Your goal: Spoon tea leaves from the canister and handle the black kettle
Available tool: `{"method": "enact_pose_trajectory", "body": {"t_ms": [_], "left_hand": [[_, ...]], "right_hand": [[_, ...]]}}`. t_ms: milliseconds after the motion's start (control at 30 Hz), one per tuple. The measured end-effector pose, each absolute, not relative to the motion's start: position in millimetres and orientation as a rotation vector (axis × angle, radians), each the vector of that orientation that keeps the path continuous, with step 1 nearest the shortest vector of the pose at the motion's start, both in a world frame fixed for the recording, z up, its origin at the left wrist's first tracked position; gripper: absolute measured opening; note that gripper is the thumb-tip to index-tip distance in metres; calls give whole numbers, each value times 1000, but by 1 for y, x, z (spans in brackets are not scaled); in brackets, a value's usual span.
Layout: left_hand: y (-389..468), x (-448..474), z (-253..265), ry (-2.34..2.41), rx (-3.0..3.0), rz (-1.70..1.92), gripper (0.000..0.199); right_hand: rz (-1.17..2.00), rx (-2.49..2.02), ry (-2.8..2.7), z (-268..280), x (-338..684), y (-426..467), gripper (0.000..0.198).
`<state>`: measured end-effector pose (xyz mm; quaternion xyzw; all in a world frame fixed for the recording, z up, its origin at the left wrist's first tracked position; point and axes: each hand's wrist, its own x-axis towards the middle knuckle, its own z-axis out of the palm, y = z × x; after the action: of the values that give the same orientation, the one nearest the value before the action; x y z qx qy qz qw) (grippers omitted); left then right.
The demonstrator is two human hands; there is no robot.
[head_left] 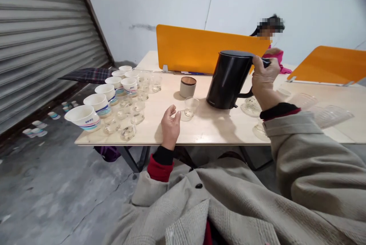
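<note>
My right hand (pixel 264 77) is wrapped around the handle of a black electric kettle (pixel 230 81). The kettle leans slightly, lid up, over the table; whether its base touches the surface I cannot tell. At the table's front edge is my left hand (pixel 170 126), holding nothing, its fingers loosely bent and a little apart. Just right of it stands a clear plastic cup (pixel 191 106) with a little at the bottom. Behind that cup sits a pale grey jar (pixel 188 87) with a brown wooden top.
White paper cups (pixel 97 104) line the table's left side, beside several clear cups (pixel 128 130) holding some liquid. Stacked clear cups (pixel 331 116) lie at right, near a clear patterned dish (pixel 251 106). An orange divider (pixel 200 48) crosses the table; a person sits behind it.
</note>
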<state>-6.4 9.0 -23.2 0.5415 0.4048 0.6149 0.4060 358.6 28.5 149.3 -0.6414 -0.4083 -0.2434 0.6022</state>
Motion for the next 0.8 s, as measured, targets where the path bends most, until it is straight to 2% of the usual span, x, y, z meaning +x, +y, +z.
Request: {"method": "enact_pose_trajectory", "body": {"t_ms": [100, 333, 500, 700, 800], "left_hand": [[9, -7, -23, 1012, 1363, 1501, 40], [8, -9, -24, 987, 1353, 1455, 43], [10, -9, -27, 976, 1384, 1389, 48], [18, -8, -24, 987, 1442, 1301, 56], [26, -8, -18, 961, 1504, 1264, 62]], "right_hand": [[-412, -1460, -856, 142, 361, 41, 12], [-376, -1467, -856, 131, 366, 58, 21], [-392, -1623, -857, 124, 365, 65, 4], [-400, -1747, -837, 130, 372, 63, 25], [-579, -1878, -826, 128, 353, 40, 57]]}}
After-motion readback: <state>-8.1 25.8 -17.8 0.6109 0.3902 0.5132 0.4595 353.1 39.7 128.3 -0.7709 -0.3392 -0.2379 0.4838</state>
